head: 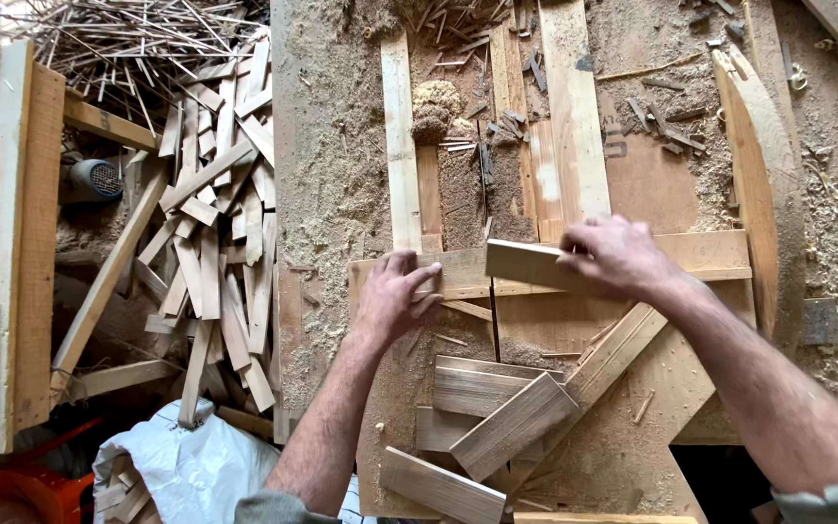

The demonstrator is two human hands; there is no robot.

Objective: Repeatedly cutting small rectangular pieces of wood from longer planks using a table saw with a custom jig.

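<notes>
white sack point(186, 466) of offcuts, hands point(395, 291) on plank point(526, 262)

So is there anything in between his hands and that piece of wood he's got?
No, nothing shows in the way. The right hand already grips the wooden slat at its right end. The left hand lies flat on the board beside the slat's left end, with only sawdusty wood between them.

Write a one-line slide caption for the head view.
Two hands, left hand and right hand, press a wooden slat on a sawdust-covered workbench, cut boards stacked nearby.
</notes>
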